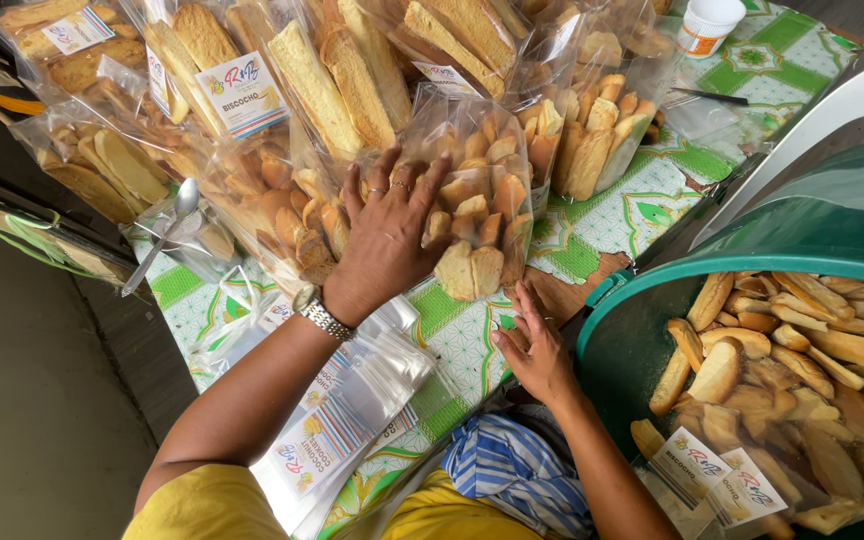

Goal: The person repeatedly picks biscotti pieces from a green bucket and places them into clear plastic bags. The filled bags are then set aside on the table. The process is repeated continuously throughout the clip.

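My left hand [389,232] lies flat with spread fingers on a clear bag of toasted bread slices [472,215] in the middle of the table; it wears rings and a metal wristwatch. My right hand [532,345] rests empty with loosely bent fingers on the green and white tablecloth [607,225], just below that bag and beside the rim of a green tub [652,275]. The tub at the right holds loose toasted bread sticks [802,360]. A stack of empty clear labelled bags [352,410] lies under my left forearm.
Several filled, labelled bags of toasted bread [252,90] crowd the far side of the table. A metal spoon [164,232] lies at the left. A white jar [707,22] and a pen [707,96] sit at the far right. Paper labels [717,480] lie in the tub.
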